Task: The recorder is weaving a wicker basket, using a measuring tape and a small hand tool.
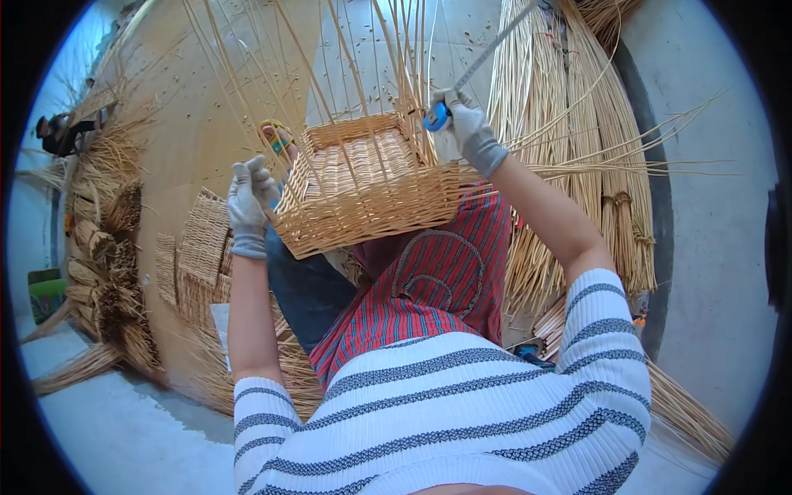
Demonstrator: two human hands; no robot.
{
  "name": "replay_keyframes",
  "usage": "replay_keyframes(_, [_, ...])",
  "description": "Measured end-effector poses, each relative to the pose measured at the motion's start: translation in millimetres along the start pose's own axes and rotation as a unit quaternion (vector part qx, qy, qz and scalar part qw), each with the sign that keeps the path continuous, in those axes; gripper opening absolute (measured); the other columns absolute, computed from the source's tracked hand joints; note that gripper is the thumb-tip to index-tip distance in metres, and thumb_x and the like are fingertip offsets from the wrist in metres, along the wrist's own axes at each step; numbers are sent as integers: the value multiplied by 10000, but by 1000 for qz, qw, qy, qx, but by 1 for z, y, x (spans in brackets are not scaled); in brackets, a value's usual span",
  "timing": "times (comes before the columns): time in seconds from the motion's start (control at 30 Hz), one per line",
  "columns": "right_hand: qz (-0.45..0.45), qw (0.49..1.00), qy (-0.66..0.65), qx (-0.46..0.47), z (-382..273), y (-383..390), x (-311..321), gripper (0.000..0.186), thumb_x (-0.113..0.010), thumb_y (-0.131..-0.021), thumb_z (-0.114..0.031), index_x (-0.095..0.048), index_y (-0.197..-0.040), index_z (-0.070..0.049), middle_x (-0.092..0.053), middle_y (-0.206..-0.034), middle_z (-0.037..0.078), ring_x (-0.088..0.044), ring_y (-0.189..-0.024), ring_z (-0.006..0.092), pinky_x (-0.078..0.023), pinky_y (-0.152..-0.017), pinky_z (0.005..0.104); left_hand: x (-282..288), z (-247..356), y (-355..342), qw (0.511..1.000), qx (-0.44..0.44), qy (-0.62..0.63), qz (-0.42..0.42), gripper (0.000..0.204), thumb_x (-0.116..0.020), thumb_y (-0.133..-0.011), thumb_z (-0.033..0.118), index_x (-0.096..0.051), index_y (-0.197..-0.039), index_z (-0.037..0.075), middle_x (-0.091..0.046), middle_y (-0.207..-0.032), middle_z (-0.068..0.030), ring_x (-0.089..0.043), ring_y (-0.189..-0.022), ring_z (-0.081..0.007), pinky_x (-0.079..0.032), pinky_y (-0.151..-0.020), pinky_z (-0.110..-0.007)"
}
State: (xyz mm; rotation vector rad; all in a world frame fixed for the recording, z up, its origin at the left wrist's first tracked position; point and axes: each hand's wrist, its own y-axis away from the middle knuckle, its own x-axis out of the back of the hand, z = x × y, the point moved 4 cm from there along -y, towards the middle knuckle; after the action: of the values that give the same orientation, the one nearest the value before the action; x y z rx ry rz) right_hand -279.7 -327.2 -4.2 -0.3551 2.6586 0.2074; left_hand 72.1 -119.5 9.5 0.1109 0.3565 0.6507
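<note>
A rectangular woven tan basket point(367, 206), with long upright strands point(351, 62) along its sides, rests tilted over my lap on a red striped cloth point(445, 293). My left hand point(250, 198), in a grey-white glove, is beside the basket's near left corner, fingers curled; whatever they may hold is unclear. My gloved right hand point(470, 136) is closed on a blue tape measure point(436, 117) above the basket's right side. Its metal blade point(495, 48) extends up and away to the upper right. A foot in a yellow sandal point(276, 136) shows left of the basket.
Long bundles of pale canes point(577, 107) lie along the right. Woven panels point(206, 235) lie on the floor point(177, 144) at left. Dark-ended bundles point(111, 272) line the left side, with a dark shape point(62, 132), possibly a person, beyond. A green object point(45, 293) sits at far left.
</note>
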Motion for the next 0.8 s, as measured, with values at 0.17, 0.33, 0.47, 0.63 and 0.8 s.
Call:
replay_keyframes(0.17, [86, 991, 2, -102, 33, 4, 21, 296, -512, -1021, -306, -671, -917, -79, -659, -799, 25, -623, -665, 124, -562, -612, 280, -1, -19, 13, 993, 69, -44, -83, 431, -508, -1011, 427, -683, -955, 37, -494, -616, 74, -355, -458, 3, -267, -409, -160])
replay_keyframes(0.33, [70, 994, -37, -79, 35, 8, 7, 302, -490, -1029, -275, -650, -933, -38, -655, -800, 53, -617, -667, 147, -541, -641, 293, -5, -17, 12, 973, 132, -104, -160, 501, -418, -1017, 515, -618, -901, 71, -454, -565, 67, -319, -380, -19, -217, -349, -187])
replay_keyframes(0.47, [91, 985, -39, -144, 28, 16, 19, 315, -464, -1037, -267, -633, -938, -20, -649, -814, 78, -622, -680, 172, -531, -650, 302, -19, -9, 13, 950, 151, -142, -233, 536, -341, -1041, 507, -609, -896, 66, -411, -502, 54, -295, -361, -35, -201, -353, -193])
replay_keyframes(0.63, [15, 990, 49, -130, 18, 21, -5, 296, -474, -1029, -240, -649, -945, -16, -647, -800, 59, -619, -688, 154, -532, -662, 288, -19, -1, 17, 927, 168, -174, -286, 654, -266, -1028, 573, -628, -927, 38, -362, -473, 64, -272, -373, -26, -201, -380, -189])
replay_keyframes(0.8, [66, 990, 22, -126, 23, 25, 11, 316, -483, -1027, -277, -656, -984, -17, -676, -845, 68, -642, -731, 157, -548, -702, 287, -20, -5, 13, 954, 147, -146, -218, 699, -295, -1000, 625, -632, -960, 14, -334, -462, 74, -251, -384, -21, -169, -390, -200])
